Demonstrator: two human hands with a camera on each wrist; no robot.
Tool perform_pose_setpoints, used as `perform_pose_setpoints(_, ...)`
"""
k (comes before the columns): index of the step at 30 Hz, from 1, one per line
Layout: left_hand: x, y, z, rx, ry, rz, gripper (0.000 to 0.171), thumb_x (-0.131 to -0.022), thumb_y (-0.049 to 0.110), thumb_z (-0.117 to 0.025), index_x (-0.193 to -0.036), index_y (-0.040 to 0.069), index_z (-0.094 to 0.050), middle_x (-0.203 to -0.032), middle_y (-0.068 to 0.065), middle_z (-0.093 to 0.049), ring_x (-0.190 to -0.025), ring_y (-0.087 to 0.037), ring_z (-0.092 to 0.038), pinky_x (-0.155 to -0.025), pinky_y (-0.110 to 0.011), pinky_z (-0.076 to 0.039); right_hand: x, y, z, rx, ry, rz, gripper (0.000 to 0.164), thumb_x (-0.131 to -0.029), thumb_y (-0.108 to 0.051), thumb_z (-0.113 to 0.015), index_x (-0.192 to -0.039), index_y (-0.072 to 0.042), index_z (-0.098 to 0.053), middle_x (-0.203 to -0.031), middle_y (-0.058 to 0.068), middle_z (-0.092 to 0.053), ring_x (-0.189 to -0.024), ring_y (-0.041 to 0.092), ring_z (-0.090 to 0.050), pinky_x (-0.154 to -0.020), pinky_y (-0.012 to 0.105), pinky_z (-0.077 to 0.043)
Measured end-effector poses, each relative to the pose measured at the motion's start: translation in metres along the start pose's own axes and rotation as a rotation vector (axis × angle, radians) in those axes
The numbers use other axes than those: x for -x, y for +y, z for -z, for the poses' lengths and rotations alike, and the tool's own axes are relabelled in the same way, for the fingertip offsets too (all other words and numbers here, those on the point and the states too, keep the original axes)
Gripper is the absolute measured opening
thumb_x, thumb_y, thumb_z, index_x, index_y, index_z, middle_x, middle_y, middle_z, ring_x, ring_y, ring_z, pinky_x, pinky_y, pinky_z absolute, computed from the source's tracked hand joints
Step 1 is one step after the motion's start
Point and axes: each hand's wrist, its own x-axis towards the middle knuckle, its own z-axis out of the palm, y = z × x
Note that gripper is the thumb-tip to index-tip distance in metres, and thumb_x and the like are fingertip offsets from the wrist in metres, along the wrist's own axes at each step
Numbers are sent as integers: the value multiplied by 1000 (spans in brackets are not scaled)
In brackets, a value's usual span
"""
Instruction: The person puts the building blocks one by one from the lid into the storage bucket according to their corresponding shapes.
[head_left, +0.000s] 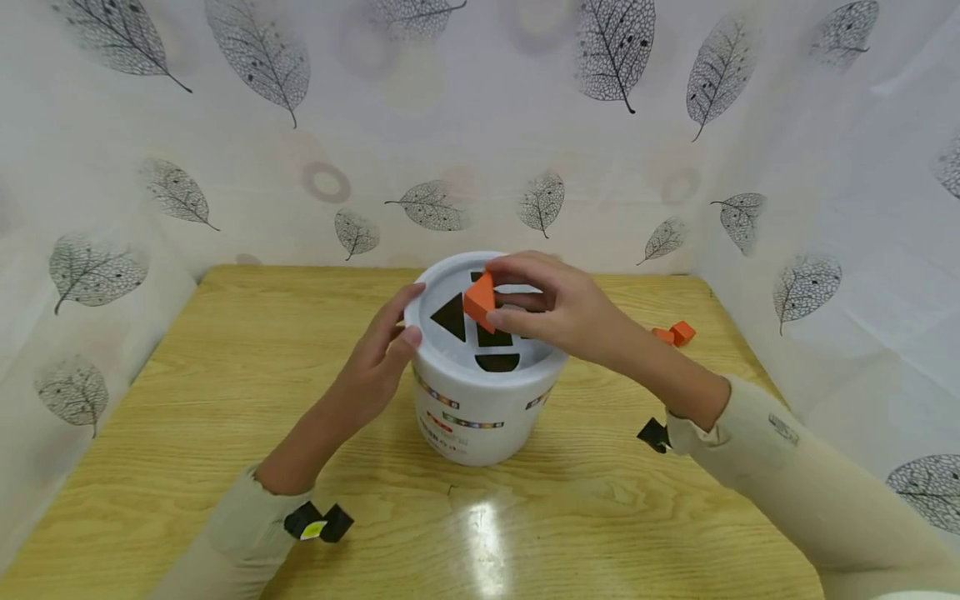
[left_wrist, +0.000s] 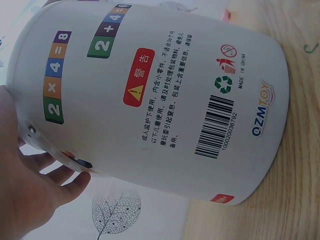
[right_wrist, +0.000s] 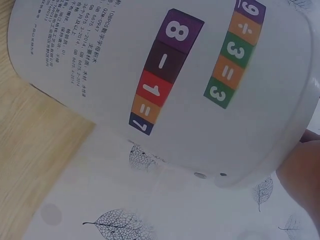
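At the near left, a pale sleeve (head_left: 240,533) with a small black camera (head_left: 339,523) at the wrist; at the near right, another pale sleeve (head_left: 787,483) with a second black camera (head_left: 656,435) beside the cuff. Beyond these, a wood-grain table (head_left: 600,500), with wide room to the left, right and near side of a white bucket (head_left: 487,437). Stands upright, well in from the left, right and far table edges. Printed on its wall: coloured number strips (left_wrist: 54,77) and, in the left wrist view, a barcode (left_wrist: 215,127).

At the bucket's left rim, a left hand (head_left: 378,354): holds on there, thumb toward the near side, fingers farther along, curved against the edge. On the lid (head_left: 450,354), from near to far: a half-round hole (head_left: 498,363), then a square hole (head_left: 501,340), with a triangle hole (head_left: 450,318) to the left; other dark holes partly covered by a right hand (head_left: 558,310). Lies across the right rim and pinches an orange triangle block (head_left: 481,302), clamped between thumb and fingertips. Over the middle of the lid, just right of the triangle hole and partly hiding the square one; not possible to tell whether touching the lid. Between block and left hand, a gap taking in the triangle hole and some white lid.

Farther right, beyond the right forearm, two loose orange blocks (head_left: 682,333) side by side near the right table edge. Behind the far edge and along both sides, a white cloth (head_left: 480,142) with dark leaf prints.
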Motion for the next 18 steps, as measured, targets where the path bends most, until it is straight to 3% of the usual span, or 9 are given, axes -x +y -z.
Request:
perform_pose_setpoints(9, 0, 2, 1, -1, -4, 2, 55, -107, 34, -39, -160, 32, -24, -163, -1, -26, -134, -33, -45, -102, -56, -44, -16, -1, -3, 149, -72, 31, 58, -92, -15, -74, -144, -2, -51, -140, 9, -53, -134, 22, -55, -104, 31, -49)
perform_pose_setpoints(18, 1, 5, 1, 2, -16, 9, 55, -108, 35, -39, -160, 33, -22, -164, 0, -24, -136, -32, -43, -103, -56, -44, -23, -4, -7, 135, -108, -19, 57, -91, -11, -74, -143, 0, -50, -144, 12, -50, -134, 23, -53, -104, 27, -48)
